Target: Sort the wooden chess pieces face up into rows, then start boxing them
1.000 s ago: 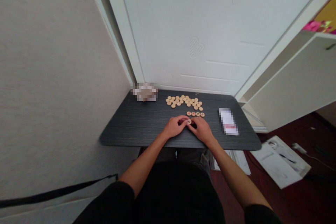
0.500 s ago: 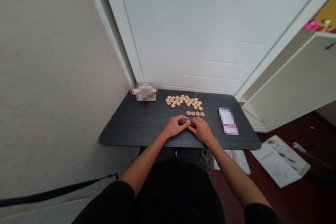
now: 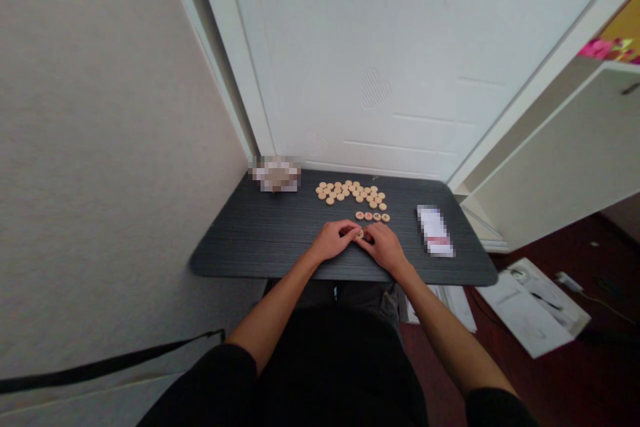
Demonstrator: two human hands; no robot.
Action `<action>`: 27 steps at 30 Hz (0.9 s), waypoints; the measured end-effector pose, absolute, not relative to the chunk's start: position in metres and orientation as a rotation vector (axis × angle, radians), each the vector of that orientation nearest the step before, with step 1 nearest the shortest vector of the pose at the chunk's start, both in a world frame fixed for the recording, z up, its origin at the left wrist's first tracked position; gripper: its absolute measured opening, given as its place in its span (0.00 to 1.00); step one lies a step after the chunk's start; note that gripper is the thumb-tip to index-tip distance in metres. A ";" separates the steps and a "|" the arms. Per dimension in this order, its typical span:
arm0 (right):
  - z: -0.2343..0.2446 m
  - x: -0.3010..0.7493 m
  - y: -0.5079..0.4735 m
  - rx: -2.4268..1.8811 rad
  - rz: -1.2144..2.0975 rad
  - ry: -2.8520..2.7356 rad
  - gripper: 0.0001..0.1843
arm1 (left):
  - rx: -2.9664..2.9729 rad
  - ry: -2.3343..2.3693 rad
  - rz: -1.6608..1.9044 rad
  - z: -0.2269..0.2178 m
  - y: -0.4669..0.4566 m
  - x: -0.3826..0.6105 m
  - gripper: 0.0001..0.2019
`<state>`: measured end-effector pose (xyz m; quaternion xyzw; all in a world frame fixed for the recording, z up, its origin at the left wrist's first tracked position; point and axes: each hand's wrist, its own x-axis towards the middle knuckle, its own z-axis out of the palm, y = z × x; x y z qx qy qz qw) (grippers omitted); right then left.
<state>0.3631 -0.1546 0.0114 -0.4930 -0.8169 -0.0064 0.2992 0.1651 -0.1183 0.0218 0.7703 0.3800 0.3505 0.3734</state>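
Observation:
My left hand (image 3: 331, 241) and my right hand (image 3: 385, 245) meet over the near middle of the dark table (image 3: 260, 240). Between their fingertips they pinch one round wooden xiangqi piece (image 3: 359, 234), its marked face turned up; the fingers hide part of it. Just beyond the hands, a short row of xiangqi pieces (image 3: 377, 217) lies face up, with red marks on the left ones and dark marks on the right ones. Farther back spreads a loose cluster of plain-looking round pieces (image 3: 346, 192), their marks not visible.
A blurred-out phone-like object (image 3: 435, 232) lies on the table's right side. At the back left corner sits a pixelated item (image 3: 276, 175). The white panel (image 3: 370, 153) rises behind the table. Papers and a flat white box (image 3: 535, 307) rest on the floor at right.
The piece between my fingertips has shifted slightly, and more of its marked face shows. Both hands stay in nearly the same place; the row and cluster are unchanged.

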 end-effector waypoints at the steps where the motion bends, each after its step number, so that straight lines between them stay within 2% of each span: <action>1: 0.011 0.363 -0.155 -1.310 -0.020 -2.167 0.15 | 1.980 0.974 0.896 0.022 -0.118 0.165 0.13; 27: 0.017 0.362 -0.157 -1.273 -0.062 -2.196 0.18 | 1.912 0.935 0.895 0.018 -0.116 0.165 0.14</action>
